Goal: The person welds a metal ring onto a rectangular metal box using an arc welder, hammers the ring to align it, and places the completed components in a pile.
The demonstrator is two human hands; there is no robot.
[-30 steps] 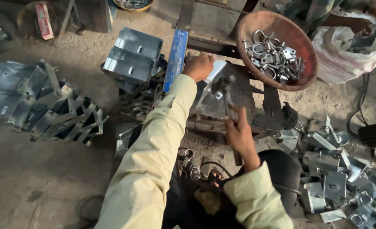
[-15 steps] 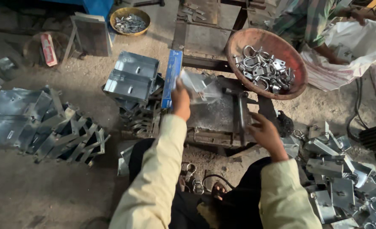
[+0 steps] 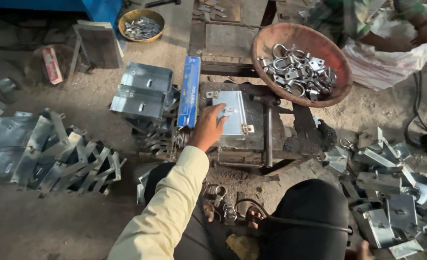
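My left hand (image 3: pixel 207 129) lies spread on the plate (image 3: pixel 230 112), at the block's (image 3: pixel 271 139) left edge; right hand (image 3: pixel 363 250) barely visible, grip unclear.

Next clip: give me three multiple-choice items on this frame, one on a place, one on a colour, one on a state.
1. Where does the left hand rest?
A. on the flat metal plate on the press
B. in the bowl
C. on the floor

2. What colour is the long box beside the plate?
A. red
B. blue
C. green

3. How is the round brown bowl?
A. empty
B. overturned
C. holding metal clamps

Answers: 1 A, fingers lie on the plate. 2 B, its top face is blue. 3 C, shiny clamps are piled inside.
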